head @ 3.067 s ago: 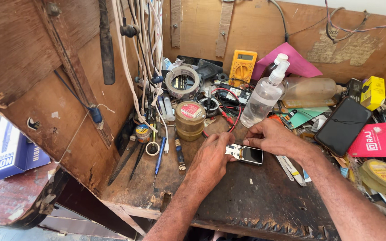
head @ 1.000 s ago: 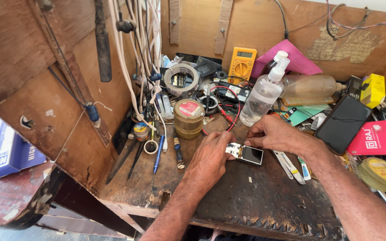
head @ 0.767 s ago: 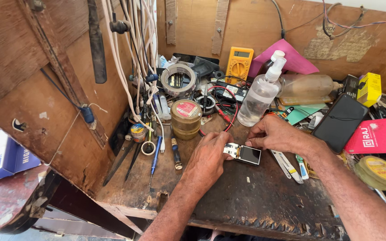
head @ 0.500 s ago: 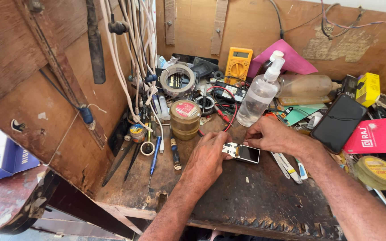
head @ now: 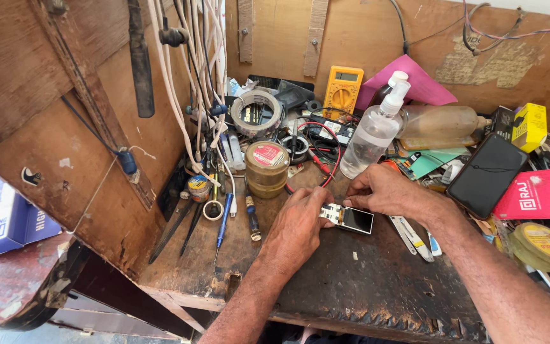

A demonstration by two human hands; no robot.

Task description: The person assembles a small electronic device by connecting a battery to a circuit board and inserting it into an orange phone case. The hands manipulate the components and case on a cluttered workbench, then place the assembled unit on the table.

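At frame centre, our left hand and right hand pinch a small phone part on the tabletop; we judge it light, thin, fragile, best gripped by its edges.

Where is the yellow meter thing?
In the head view, the yellow multimeter leans against the back wooden wall, a little right of middle. It sits between the tape roll on its left and the clear pump bottle on its right.
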